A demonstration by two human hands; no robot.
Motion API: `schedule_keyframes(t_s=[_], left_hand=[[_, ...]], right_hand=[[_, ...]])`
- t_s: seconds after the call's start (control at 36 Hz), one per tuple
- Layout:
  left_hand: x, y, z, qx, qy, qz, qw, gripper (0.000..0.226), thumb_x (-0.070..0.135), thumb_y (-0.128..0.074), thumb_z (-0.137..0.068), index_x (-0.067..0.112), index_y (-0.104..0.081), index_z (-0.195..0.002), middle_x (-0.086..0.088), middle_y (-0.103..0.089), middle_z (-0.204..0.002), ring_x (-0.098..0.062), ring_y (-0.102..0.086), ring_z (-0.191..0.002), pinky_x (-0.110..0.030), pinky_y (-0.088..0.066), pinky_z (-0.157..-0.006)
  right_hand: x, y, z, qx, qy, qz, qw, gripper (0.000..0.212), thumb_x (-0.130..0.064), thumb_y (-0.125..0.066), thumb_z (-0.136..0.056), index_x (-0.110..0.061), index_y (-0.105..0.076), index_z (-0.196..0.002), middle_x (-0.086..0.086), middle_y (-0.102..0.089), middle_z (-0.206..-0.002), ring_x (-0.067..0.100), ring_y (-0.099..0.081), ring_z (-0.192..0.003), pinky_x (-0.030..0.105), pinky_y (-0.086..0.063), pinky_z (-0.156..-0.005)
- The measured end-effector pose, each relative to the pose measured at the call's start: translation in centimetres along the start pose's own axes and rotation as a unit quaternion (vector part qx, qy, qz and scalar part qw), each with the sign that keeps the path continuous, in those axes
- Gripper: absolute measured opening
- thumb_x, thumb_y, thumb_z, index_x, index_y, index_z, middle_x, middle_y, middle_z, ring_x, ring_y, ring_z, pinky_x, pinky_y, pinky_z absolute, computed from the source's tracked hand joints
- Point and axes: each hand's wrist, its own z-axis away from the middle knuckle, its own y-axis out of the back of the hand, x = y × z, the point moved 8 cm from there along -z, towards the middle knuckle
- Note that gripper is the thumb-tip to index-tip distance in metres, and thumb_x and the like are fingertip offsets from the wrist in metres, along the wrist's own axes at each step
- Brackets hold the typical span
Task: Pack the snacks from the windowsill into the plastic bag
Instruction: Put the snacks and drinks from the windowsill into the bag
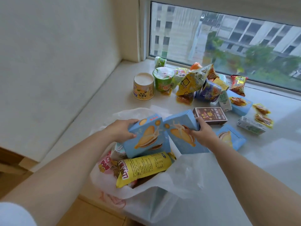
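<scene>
Holding one blue biscuit box each, both hands sit right over the mouth of the plastic bag (162,190), which lies on the windowsill (101,101) edge. Left hand (120,131) has fingers curled round the upper left corner of the left blue box (146,137), whose lower edge is already inside the bag, above the yellow snack packet (143,168). Right hand (203,132) grips the right blue box (182,134) from its right side, thumb on the printed face; this box stands at the bag's far-right rim, tilted, long axis running away from the bag. Judgement: left box drops first, right one needs a short shift leftward into the bag. Beyond the bag, well apart: a brown box (210,115), paper cup (144,86), green cup (162,79), more packets. Packet print is Chinese, too blurred to read.
</scene>
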Motion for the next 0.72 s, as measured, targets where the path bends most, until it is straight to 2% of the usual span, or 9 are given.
schedule_keyframes(t_s=[0.14,0.25,0.39,0.44,0.53,0.58,0.64,0.67,0.72], left_hand=[[1.4,-1.0,-0.6,-0.102,-0.039,-0.119,0.987,0.070,0.037,-0.060,-0.090,0.041,-0.021,-0.148,-0.008,-0.048,-0.136,-0.024,-0.051,-0.110,-0.027,-0.038,-0.079],[2.0,-1.7,-1.4,-0.111,-0.060,-0.166,0.978,0.069,0.038,-0.055,-0.093,0.040,-0.016,-0.150,-0.011,-0.049,-0.134,-0.026,-0.051,-0.113,-0.027,-0.036,-0.077],[0.9,-4.2,-1.5,-0.128,-0.072,-0.238,0.960,0.064,0.038,-0.048,-0.096,0.032,-0.016,-0.151,-0.012,-0.052,-0.132,-0.029,-0.051,-0.116,-0.033,-0.042,-0.089],[0.1,-6.6,-1.2,-0.133,-0.081,-0.275,0.949,0.056,0.040,-0.044,-0.097,0.029,-0.025,-0.148,-0.012,-0.052,-0.131,-0.030,-0.051,-0.117,-0.036,-0.043,-0.090],[-0.2,-8.8,-0.7,-0.121,-0.097,-0.313,0.937,0.052,0.046,-0.038,-0.098,0.029,-0.029,-0.146,-0.011,-0.052,-0.125,-0.030,-0.053,-0.112,-0.038,-0.044,-0.080],[0.2,-8.6,-0.7,-0.093,-0.101,-0.312,0.940,0.048,0.049,-0.033,-0.099,0.029,-0.037,-0.143,-0.009,-0.050,-0.123,-0.029,-0.053,-0.111,-0.037,-0.042,-0.075],[0.0,-7.1,-0.9,-0.034,-0.087,-0.239,0.967,0.041,0.046,-0.034,-0.099,0.027,-0.050,-0.133,-0.005,-0.051,-0.123,-0.026,-0.053,-0.112,-0.036,-0.043,-0.080],[-0.3,-5.9,-1.0,0.024,-0.087,-0.196,0.976,0.036,0.042,-0.040,-0.098,0.025,-0.057,-0.125,-0.003,-0.053,-0.120,-0.026,-0.054,-0.109,-0.035,-0.043,-0.080],[-0.8,-3.0,-0.8,0.188,-0.100,-0.174,0.961,0.025,0.034,-0.062,-0.088,0.018,-0.065,-0.107,-0.004,-0.057,-0.108,-0.027,-0.056,-0.098,-0.034,-0.044,-0.073]], right_hand=[[1.6,0.4,1.1,-0.090,-0.039,0.121,0.988,0.029,-0.022,-0.069,-0.084,-0.022,-0.050,-0.106,0.002,-0.060,-0.097,0.019,-0.056,-0.086,0.029,-0.043,-0.066],[2.9,0.2,1.7,-0.128,-0.061,0.213,0.967,0.030,-0.025,-0.069,-0.084,-0.026,-0.050,-0.107,0.002,-0.059,-0.103,0.021,-0.056,-0.094,0.029,-0.039,-0.077],[2.1,0.3,0.9,-0.101,-0.056,0.213,0.970,0.035,-0.024,-0.069,-0.084,-0.023,-0.051,-0.114,0.006,-0.060,-0.108,0.022,-0.056,-0.095,0.030,-0.043,-0.077],[1.2,0.6,0.4,-0.067,-0.045,0.182,0.980,0.033,-0.025,-0.069,-0.084,-0.023,-0.049,-0.110,0.004,-0.059,-0.101,0.021,-0.056,-0.087,0.029,-0.044,-0.066],[-0.2,0.8,-0.3,-0.024,-0.027,0.102,0.994,0.032,-0.023,-0.069,-0.084,-0.024,-0.048,-0.108,0.001,-0.057,-0.095,0.017,-0.053,-0.080,0.022,-0.038,-0.056],[-1.0,0.3,-0.6,-0.030,-0.023,0.058,0.998,0.035,-0.021,-0.070,-0.084,-0.022,-0.050,-0.112,0.001,-0.057,-0.098,0.018,-0.054,-0.085,0.026,-0.040,-0.061],[-1.8,-0.5,-0.9,-0.044,-0.014,0.042,0.998,0.038,-0.019,-0.072,-0.082,-0.020,-0.053,-0.115,0.003,-0.059,-0.100,0.020,-0.056,-0.089,0.030,-0.042,-0.073],[-2.3,-1.0,-0.9,-0.048,-0.007,0.042,0.998,0.039,-0.018,-0.074,-0.081,-0.018,-0.054,-0.115,0.004,-0.059,-0.101,0.020,-0.056,-0.090,0.030,-0.043,-0.076],[-3.2,-1.8,-1.0,-0.049,0.010,0.040,0.998,0.040,-0.016,-0.075,-0.079,-0.018,-0.056,-0.113,0.005,-0.060,-0.102,0.020,-0.056,-0.090,0.028,-0.041,-0.076]])
